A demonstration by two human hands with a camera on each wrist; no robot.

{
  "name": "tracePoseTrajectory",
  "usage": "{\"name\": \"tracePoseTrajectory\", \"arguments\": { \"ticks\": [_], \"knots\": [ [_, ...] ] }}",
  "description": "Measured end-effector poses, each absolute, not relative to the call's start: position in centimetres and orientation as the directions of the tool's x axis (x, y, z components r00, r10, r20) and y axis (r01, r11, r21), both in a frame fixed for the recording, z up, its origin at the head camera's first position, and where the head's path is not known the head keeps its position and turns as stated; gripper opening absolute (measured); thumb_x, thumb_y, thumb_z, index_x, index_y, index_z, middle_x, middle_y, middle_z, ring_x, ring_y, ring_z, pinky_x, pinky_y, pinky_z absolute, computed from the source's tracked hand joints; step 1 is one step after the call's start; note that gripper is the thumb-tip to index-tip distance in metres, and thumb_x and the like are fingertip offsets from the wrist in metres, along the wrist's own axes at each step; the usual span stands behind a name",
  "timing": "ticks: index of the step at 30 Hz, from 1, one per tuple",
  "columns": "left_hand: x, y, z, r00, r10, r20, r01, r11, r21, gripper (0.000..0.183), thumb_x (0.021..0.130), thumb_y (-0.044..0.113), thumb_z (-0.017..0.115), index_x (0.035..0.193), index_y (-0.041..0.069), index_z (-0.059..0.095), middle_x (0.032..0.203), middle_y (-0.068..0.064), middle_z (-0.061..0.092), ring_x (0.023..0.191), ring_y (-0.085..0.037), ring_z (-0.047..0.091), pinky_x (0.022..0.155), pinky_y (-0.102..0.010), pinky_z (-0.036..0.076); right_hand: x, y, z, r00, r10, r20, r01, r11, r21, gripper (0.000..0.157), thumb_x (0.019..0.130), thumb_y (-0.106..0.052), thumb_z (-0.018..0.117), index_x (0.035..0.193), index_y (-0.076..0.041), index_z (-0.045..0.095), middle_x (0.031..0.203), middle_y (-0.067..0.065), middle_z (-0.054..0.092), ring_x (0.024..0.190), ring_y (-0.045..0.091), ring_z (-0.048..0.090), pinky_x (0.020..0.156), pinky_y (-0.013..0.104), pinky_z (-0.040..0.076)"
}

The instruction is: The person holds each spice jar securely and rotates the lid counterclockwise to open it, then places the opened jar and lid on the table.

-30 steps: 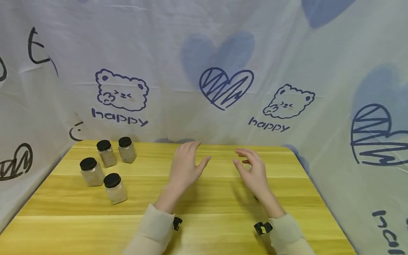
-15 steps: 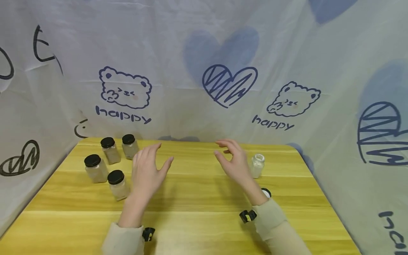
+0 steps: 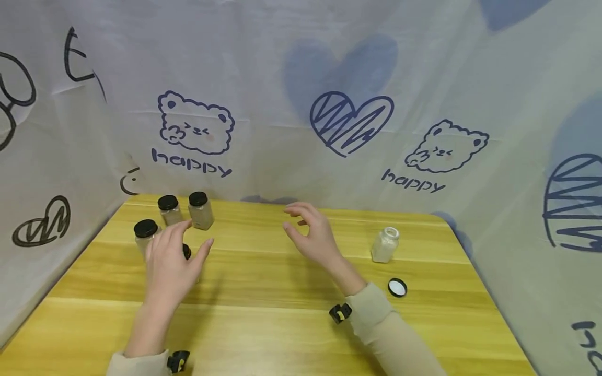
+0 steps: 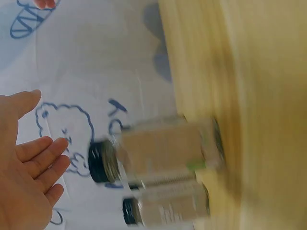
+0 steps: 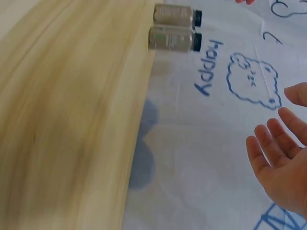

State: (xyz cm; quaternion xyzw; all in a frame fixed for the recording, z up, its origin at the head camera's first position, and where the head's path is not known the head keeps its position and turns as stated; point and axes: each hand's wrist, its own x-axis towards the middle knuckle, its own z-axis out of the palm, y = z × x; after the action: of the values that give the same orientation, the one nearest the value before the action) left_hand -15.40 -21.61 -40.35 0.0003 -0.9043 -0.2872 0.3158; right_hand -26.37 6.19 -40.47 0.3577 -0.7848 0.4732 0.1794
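My left hand (image 3: 171,261) hovers over the group of clear jars with black lids at the table's left, fingers relaxed and thumb spread, holding nothing. It overlaps the front jar, whose black lid (image 3: 186,251) peeks out beside the fingers. Around it stand a left jar (image 3: 143,243), a back jar (image 3: 171,215) and a further jar (image 3: 201,214), all upright and lidded. In the left wrist view a lidded jar (image 4: 158,151) with tan contents is closest, beyond the fingertips. Mid-table, my right hand (image 3: 312,237) hangs with loosely bent fingers, nothing in it.
On the right side an uncapped glass jar (image 3: 384,246) stands upright. A black lid (image 3: 397,288) lies near it with its white inside facing up. A printed cloth (image 3: 273,104) hangs behind and beside the wooden table (image 3: 263,334).
Both hands have moved left, the left one from mid-table to the lidded jars. The uncapped jar and loose lid at right have come into view from behind the right arm. The head view has shifted slightly.
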Motion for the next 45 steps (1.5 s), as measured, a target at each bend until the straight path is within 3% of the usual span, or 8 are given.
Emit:
{"name": "tracePoseTrajectory", "arguments": {
  "ticks": [13,22,28,39,45],
  "knots": [
    [-14.0,-26.1,-41.4,-0.888,-0.125,0.442,0.104,0.883,0.458,0.065,0.097,0.036,0.074,0.141,-0.008,0.053,0.139,-0.034,0.053,0.129,-0.055,0.044,0.111,-0.073,0.026,-25.7,1.2,-41.5,-0.661,-0.552,0.508,-0.722,0.285,-0.63,0.03,0.099,-0.011,0.071,0.127,-0.004,0.069,0.133,0.011,0.065,0.113,0.028,0.065,0.089,0.045,0.06],
    [-13.7,-27.9,-42.1,-0.923,-0.065,0.379,0.106,0.905,0.412,0.072,0.094,0.043,0.076,0.138,-0.01,0.055,0.137,-0.036,0.055,0.128,-0.058,0.046,0.111,-0.075,0.026,-25.1,-2.8,-41.7,-0.646,-0.637,0.421,-0.707,0.292,-0.644,0.031,0.1,-0.014,0.069,0.13,-0.005,0.068,0.135,0.009,0.064,0.115,0.026,0.065,0.088,0.02,0.055],
    [-14.2,-28.5,-42.5,-0.94,-0.017,0.342,0.112,0.929,0.353,0.073,0.094,0.047,0.075,0.133,-0.013,0.058,0.132,-0.038,0.058,0.124,-0.058,0.05,0.108,-0.075,0.031,-24.8,-5.5,-42.0,-0.605,-0.695,0.387,-0.732,0.295,-0.614,0.034,0.101,-0.018,0.069,0.133,-0.006,0.067,0.134,0.008,0.064,0.115,0.022,0.065,0.091,0.025,0.058],
    [-14.7,-29.8,-43.2,-0.964,0.051,0.259,0.122,0.956,0.268,0.076,0.096,0.053,0.071,0.131,-0.014,0.059,0.128,-0.039,0.06,0.12,-0.059,0.054,0.106,-0.074,0.036,-23.9,-9.0,-42.8,-0.587,-0.747,0.313,-0.756,0.366,-0.543,0.039,0.103,-0.027,0.068,0.14,-0.015,0.064,0.142,0.001,0.061,0.115,0.01,0.061,0.094,0.011,0.046],
    [-14.7,-30.1,-43.7,-0.969,0.091,0.228,0.147,0.959,0.242,0.068,0.098,0.049,0.07,0.124,-0.014,0.062,0.122,-0.037,0.064,0.116,-0.057,0.057,0.104,-0.073,0.039,-23.4,-10.4,-43.2,-0.574,-0.757,0.311,-0.771,0.373,-0.517,0.034,0.105,-0.033,0.065,0.136,-0.019,0.068,0.142,-0.001,0.06,0.129,0.007,0.056,0.11,0.015,0.041]
  ]
}}
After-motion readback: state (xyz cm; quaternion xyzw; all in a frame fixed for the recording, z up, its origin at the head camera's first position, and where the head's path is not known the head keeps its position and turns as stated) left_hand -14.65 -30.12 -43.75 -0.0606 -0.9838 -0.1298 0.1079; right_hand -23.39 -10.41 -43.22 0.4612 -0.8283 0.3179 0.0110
